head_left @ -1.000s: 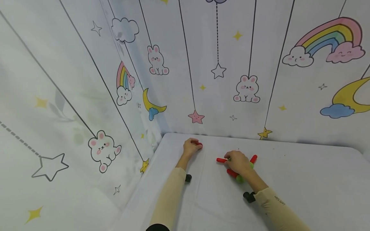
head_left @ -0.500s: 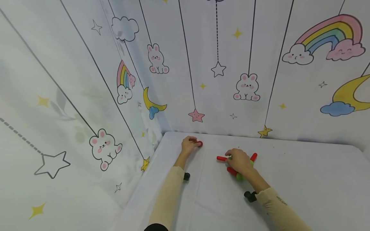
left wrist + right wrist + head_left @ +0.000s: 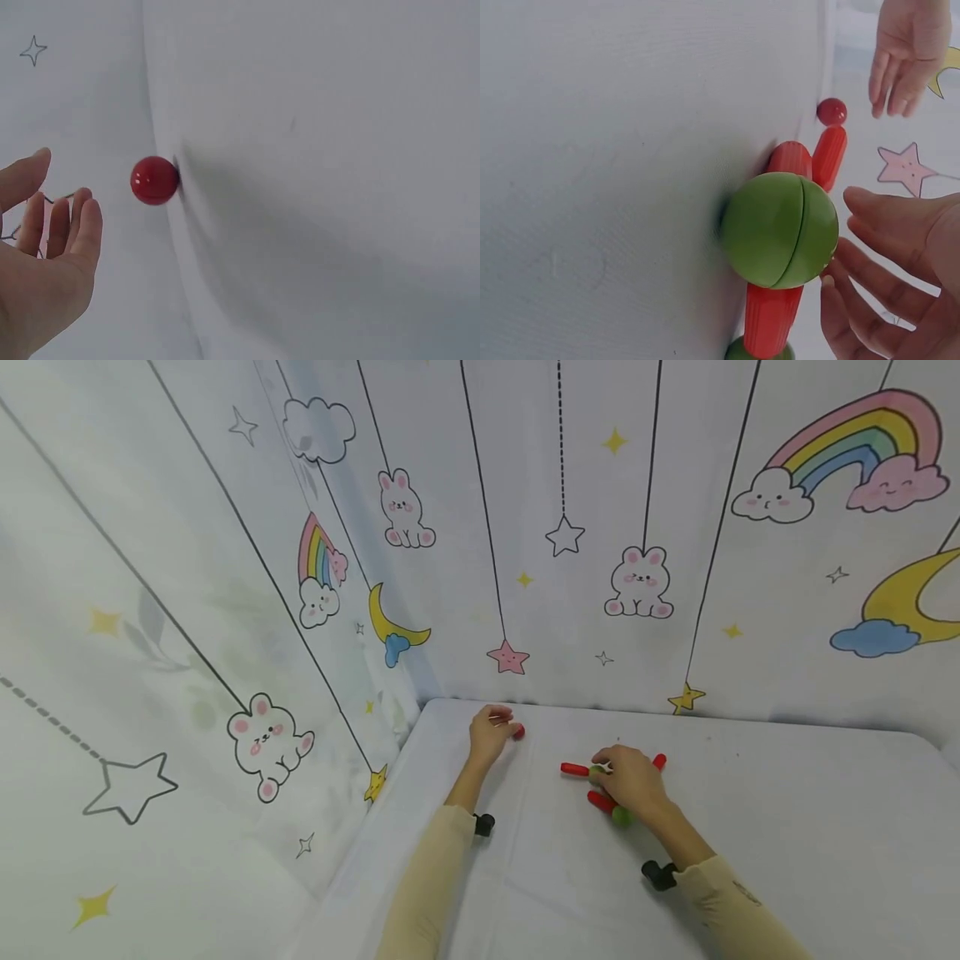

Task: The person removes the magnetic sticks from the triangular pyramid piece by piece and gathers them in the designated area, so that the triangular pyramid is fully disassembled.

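A glossy red ball [image 3: 519,732] rests on the white table near its far edge. My left hand [image 3: 489,737] is beside it; the left wrist view shows relaxed fingers apart from the ball [image 3: 154,181]. My right hand [image 3: 632,781] hovers over a group of red-handled toys with green ball heads. Under its fingertips is a green ball head [image 3: 597,774] with a red handle [image 3: 575,769] pointing left. In the right wrist view the loosely bent fingers lie beside the seamed green ball [image 3: 780,229] without gripping it.
Nearer to me lies another red handle [image 3: 601,802] with its green ball [image 3: 621,816]. A third red handle [image 3: 660,761] sticks out beyond the right hand, partly hidden. A white curtain [image 3: 570,610] printed with rabbits and stars stands behind the table [image 3: 787,827].
The left fingers have let go of the red ball and opened away from it. My right hand has shifted slightly right, uncovering the green ball that its fingers hid.
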`<state>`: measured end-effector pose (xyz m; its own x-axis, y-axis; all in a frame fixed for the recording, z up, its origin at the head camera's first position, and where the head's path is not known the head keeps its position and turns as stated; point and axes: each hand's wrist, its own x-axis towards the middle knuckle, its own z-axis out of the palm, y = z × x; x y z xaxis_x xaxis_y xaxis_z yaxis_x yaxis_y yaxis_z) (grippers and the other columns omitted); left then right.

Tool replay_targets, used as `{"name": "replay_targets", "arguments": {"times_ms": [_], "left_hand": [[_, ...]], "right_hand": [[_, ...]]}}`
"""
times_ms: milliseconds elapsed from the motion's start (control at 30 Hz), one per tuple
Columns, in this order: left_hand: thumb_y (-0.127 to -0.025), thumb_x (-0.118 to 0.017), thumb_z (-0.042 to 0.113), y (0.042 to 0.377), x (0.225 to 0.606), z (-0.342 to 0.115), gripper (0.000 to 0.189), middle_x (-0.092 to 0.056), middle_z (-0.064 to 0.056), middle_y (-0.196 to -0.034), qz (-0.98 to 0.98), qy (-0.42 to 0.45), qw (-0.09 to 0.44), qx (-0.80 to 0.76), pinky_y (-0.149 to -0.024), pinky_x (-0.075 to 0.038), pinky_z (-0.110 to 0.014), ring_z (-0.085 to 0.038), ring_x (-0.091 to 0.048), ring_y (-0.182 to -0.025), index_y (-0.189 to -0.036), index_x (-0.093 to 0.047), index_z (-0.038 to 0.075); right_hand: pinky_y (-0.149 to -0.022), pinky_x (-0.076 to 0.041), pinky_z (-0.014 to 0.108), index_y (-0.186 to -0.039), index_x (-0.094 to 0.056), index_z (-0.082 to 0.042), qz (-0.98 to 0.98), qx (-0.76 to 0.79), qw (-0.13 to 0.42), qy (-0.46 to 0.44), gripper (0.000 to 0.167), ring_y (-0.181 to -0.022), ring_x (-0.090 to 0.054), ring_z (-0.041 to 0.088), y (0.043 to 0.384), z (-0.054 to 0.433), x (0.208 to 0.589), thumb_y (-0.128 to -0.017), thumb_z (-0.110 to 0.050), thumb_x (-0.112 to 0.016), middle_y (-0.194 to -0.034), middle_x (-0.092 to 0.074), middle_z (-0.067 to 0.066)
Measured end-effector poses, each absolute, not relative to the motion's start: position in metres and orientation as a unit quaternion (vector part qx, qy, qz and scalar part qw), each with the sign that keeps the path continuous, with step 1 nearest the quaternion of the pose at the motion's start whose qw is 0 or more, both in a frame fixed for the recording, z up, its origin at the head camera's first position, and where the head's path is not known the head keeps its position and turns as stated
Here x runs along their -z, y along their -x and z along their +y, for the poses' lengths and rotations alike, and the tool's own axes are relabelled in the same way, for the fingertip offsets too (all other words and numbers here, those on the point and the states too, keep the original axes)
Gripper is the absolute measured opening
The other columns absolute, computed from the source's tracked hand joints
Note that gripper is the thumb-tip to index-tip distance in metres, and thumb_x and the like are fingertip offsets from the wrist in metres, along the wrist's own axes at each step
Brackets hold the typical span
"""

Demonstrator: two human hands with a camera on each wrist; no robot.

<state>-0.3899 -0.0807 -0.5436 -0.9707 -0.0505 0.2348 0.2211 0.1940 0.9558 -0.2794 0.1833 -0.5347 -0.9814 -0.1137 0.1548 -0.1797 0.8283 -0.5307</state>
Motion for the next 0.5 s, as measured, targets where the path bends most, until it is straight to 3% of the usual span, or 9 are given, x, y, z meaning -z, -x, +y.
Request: {"name": "replay_targets", "arguments": {"times_ms": [233,500], "left_hand": [[-0.088,-0.08,-0.003,0.363,0.532,-0.059,0.031,-0.072,-0.018,-0.113,-0.76,0.09,0.066,0.64,-0.084,-0.061,-0.03,-0.027,-0.073,-0.106,-0.116,-0.067,-0.003],[-0.088,-0.082,0.003,0.338,0.533,-0.036,0.033,-0.072,-0.011,-0.112,-0.791,0.115,0.014,0.6,-0.084,-0.061,-0.029,-0.019,-0.073,-0.103,-0.118,-0.068,0.002]], "right_hand": [[-0.071,-0.058,0.04,-0.113,-0.079,-0.008,-0.955,-0.28,0.058,-0.077,0.027,-0.088,-0.067,0.023,0.28,0.186,0.536,-0.089,-0.02,-0.084,-0.103,-0.075,0.009],[-0.074,-0.059,0.042,-0.113,-0.079,-0.007,-0.955,-0.282,0.049,-0.075,0.028,-0.088,-0.067,0.022,0.281,0.188,0.54,-0.089,-0.02,-0.084,-0.103,-0.075,0.008]]}}
